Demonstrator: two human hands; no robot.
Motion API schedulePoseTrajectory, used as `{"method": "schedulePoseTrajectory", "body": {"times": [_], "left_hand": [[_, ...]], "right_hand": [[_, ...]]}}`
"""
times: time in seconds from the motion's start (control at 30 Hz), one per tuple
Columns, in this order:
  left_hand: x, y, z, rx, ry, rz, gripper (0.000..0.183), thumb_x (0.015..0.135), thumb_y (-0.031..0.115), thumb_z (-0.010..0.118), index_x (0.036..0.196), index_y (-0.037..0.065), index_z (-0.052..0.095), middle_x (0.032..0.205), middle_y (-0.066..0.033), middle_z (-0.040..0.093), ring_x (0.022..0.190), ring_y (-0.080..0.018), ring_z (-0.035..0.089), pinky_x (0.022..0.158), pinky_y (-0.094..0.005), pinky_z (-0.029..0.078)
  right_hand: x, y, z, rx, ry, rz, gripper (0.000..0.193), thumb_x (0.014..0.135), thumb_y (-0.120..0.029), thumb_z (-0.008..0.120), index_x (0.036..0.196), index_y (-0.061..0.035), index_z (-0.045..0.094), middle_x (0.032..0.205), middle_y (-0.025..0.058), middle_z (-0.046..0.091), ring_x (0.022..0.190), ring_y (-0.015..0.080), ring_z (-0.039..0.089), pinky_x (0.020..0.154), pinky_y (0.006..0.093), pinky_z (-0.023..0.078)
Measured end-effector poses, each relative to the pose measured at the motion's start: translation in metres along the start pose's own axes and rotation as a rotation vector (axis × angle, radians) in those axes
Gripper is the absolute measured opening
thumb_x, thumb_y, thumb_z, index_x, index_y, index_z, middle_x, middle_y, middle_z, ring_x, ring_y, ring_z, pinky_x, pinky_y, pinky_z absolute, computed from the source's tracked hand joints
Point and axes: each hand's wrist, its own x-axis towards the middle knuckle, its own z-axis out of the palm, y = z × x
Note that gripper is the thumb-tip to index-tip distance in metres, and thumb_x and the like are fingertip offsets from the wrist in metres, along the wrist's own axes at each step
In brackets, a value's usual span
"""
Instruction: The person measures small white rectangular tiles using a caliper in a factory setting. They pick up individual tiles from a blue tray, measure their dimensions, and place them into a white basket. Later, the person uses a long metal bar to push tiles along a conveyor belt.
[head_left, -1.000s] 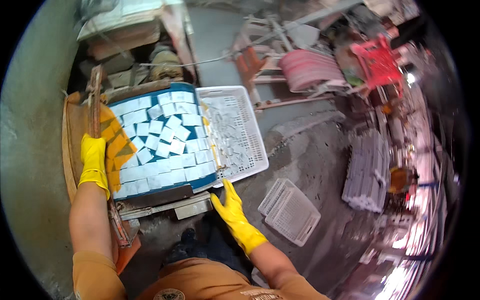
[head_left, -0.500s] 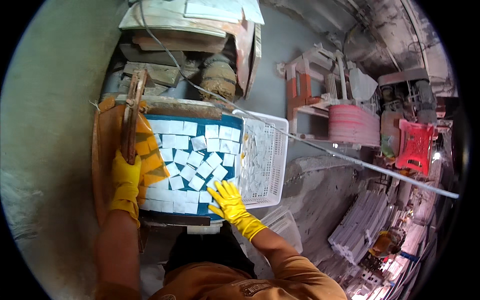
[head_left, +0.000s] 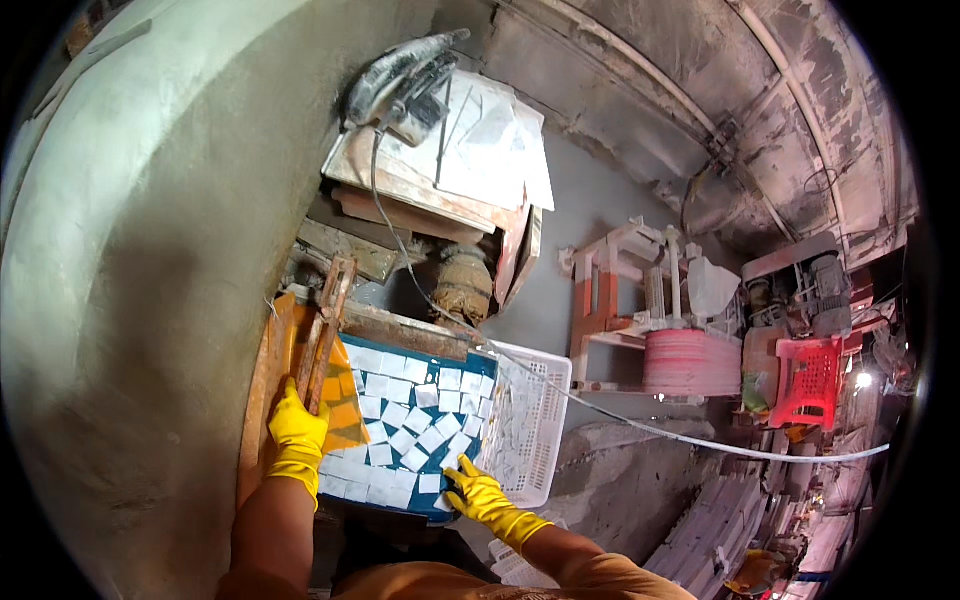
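Observation:
My left hand (head_left: 298, 432), in a yellow rubber glove, is closed around the near end of a long, rusty bar (head_left: 328, 325). Beneath the bar lies a translucent orange sheet (head_left: 345, 413), covering the left part of a blue board (head_left: 432, 398). Small square white tiles (head_left: 403, 442) are spread over the board, some in rows, others turned askew. My right hand (head_left: 482, 497), gloved alike, rests at the board's near right edge with fingers extended. Its fingertips touch or hover over tiles there; which of these I cannot tell.
A white perforated basket (head_left: 548, 430) with flat pieces in it adjoins the board's right side. A grey cable (head_left: 640, 425) crosses above it. Behind stand stacked slabs with a power tool (head_left: 410, 95). To the right are an orange-and-white frame (head_left: 583, 310) and a red crate (head_left: 805, 380).
The view has tilted up, so the board sits lower and more of the back shows. My right hand's fingers, spread flat before, are drawn closer together. The left hand keeps its hold.

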Motion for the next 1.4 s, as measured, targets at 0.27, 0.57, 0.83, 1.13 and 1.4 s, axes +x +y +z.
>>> {"method": "schedulePoseTrajectory", "body": {"times": [0.27, 0.57, 0.83, 1.13, 1.4], "left_hand": [[0.000, -0.003, 0.000, 0.073, -0.054, -0.057, 0.088, 0.076, 0.040, 0.079, 0.151, 0.007, 0.047, 0.113, -0.0244, 0.072, 0.099, -0.0420, 0.071, 0.087, -0.0463, 0.057], [0.000, 0.006, -0.006, 0.073, -0.075, -0.061, 0.084, 0.077, 0.039, 0.076, 0.149, 0.005, 0.048, 0.109, -0.0236, 0.072, 0.092, -0.0419, 0.072, 0.081, -0.0479, 0.057], [-0.002, 0.001, -0.001, 0.031, -0.016, 0.008, 0.080, 0.080, 0.038, 0.073, 0.148, 0.005, 0.047, 0.114, -0.0247, 0.071, 0.097, -0.0430, 0.070, 0.086, -0.0482, 0.056], [-0.002, 0.002, -0.002, 0.069, -0.001, -0.027, 0.078, 0.078, 0.038, 0.075, 0.146, 0.007, 0.052, 0.113, -0.0234, 0.072, 0.101, -0.0413, 0.071, 0.086, -0.0449, 0.057], [-0.005, -0.003, -0.001, 0.086, -0.020, -0.064, 0.075, 0.080, 0.039, 0.076, 0.144, 0.008, 0.051, 0.118, -0.0227, 0.071, 0.108, -0.0407, 0.069, 0.091, -0.0458, 0.055]], "right_hand": [[0.107, -0.071, -0.138, 0.590, 0.114, -0.059, 0.049, 0.100, -0.029, 0.066, 0.138, 0.0003, 0.060, 0.127, 0.0165, 0.070, 0.118, 0.0237, 0.066, 0.103, 0.0337, 0.050], [0.352, -0.193, -0.377, 1.707, 0.619, -0.610, 0.073, 0.101, -0.045, 0.063, 0.154, -0.0041, 0.035, 0.145, 0.0181, 0.054, 0.132, 0.0332, 0.055, 0.117, 0.0439, 0.040], [0.455, -0.205, -0.438, 1.805, 0.226, -0.616, 0.052, 0.097, -0.059, 0.062, 0.111, -0.0090, 0.066, 0.097, 0.0120, 0.069, 0.086, 0.0320, 0.065, 0.084, 0.0471, 0.056], [0.248, -0.115, -0.286, 1.374, -0.063, -0.466, 0.088, 0.095, -0.075, 0.050, 0.143, -0.0008, 0.050, 0.110, 0.0168, 0.071, 0.084, 0.0272, 0.068, 0.072, 0.0393, 0.056], [-0.079, -0.075, -0.125, 1.306, -0.052, 0.328, 0.055, 0.096, -0.034, 0.073, 0.131, 0.0070, 0.063, 0.108, 0.0110, 0.074, 0.097, 0.0198, 0.070, 0.092, 0.0362, 0.055]]}}
